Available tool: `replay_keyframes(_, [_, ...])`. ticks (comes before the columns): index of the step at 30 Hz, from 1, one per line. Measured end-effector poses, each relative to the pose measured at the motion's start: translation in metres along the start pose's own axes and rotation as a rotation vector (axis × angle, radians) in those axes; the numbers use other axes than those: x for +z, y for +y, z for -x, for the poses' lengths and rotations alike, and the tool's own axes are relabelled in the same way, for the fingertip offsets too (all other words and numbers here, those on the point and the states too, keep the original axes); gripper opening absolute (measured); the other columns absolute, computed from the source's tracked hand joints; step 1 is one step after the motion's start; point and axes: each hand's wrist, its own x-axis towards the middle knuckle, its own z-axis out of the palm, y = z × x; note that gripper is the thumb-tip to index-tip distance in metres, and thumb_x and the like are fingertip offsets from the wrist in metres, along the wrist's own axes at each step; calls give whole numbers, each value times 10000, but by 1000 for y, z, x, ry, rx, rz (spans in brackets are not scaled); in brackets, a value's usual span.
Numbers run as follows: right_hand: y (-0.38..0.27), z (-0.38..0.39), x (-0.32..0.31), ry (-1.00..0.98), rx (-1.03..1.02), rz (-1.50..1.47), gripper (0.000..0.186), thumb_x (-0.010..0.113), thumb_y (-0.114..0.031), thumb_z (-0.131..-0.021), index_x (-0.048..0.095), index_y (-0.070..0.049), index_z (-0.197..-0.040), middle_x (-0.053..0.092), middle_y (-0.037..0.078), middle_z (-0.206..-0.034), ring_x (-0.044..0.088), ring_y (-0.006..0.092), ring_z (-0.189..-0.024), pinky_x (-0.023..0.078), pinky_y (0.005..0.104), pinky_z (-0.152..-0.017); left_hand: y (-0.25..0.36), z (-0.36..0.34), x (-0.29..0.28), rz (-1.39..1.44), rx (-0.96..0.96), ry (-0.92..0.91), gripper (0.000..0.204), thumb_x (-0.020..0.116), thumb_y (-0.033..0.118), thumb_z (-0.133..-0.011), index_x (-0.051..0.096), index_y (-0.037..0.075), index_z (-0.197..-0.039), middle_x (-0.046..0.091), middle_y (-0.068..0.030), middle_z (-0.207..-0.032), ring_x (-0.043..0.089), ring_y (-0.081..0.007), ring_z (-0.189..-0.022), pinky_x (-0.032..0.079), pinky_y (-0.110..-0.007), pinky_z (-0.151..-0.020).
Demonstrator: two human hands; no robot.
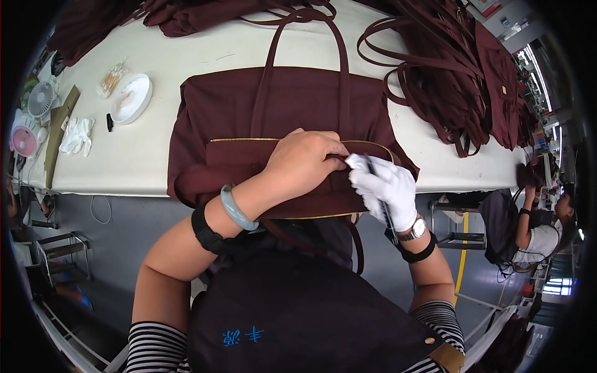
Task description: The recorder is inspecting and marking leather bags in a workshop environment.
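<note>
Bare, my left hand (311,158) pinches a fold of fabric between thumb and fingers; right at its tips, my white-gloved right hand (390,189) is curled round a slim dark tool (380,186) whose kind I cannot make out. Beneath both lies the burgundy tote bag (305,99), at the near edge of the table (205,48), its gold zip (244,140) lining a mouth that stands partly open toward me. From its creases and slumping sides I judge it light, soft and floppy, with little to break; the zip edge looks the firmest place to grip, the strap (268,68) the best for lifting. I cannot tell whether anything is inside. To its left, a round white dish (143,93) holds a little pale brownish matter, and just beside it a clear plastic packet (112,79) holds small tan pieces. Off to the right, more burgundy bags (460,87) lie heaped.
</note>
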Motion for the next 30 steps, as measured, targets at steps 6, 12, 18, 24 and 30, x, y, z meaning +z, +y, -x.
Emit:
replay_keyframes(6, [1,7,-1,130,36,-29,343,719,-170,-638,677,-174,-978,687,32,-1023,669,235,-835,526,328,-621,1,0,1,-32,30,21,138,700,160,-842,733,73,-944,667,-39,-852,646,-267,-797,449,-369,-834])
replay_keyframes(12, [-4,-15,-2,27,-45,-5,340,720,-161,-635,668,-184,-970,683,-6,-1042,648,208,-868,512,324,-604,3,-2,2,-26,30,24,131,686,125,-836,722,59,-944,665,-36,-849,642,-268,-775,458,-372,-819])
replay_keyframes(18, [6,-2,5,144,-18,-121,399,713,-78,-662,645,-154,-1048,698,37,-1074,660,231,-825,528,339,-634,-3,2,3,-45,59,50,150,677,172,-851,726,84,-962,650,-25,-863,636,-236,-850,439,-358,-834])
replay_keyframes(24, [-21,25,14,522,423,-631,160,522,-43,-946,630,12,-1051,644,287,-1145,684,342,-940,555,406,-823,-10,-4,9,-325,363,113,138,660,150,-819,727,113,-934,644,5,-850,623,-207,-899,443,-351,-907])
replay_keyframes(30, [-37,0,23,563,276,-742,183,496,-73,-979,573,-3,-1129,682,270,-1032,699,321,-870,584,395,-751,31,69,1,-276,502,147,274,647,118,-802,653,52,-1067,583,-101,-1223,515,-285,-1184,429,-408,-987])
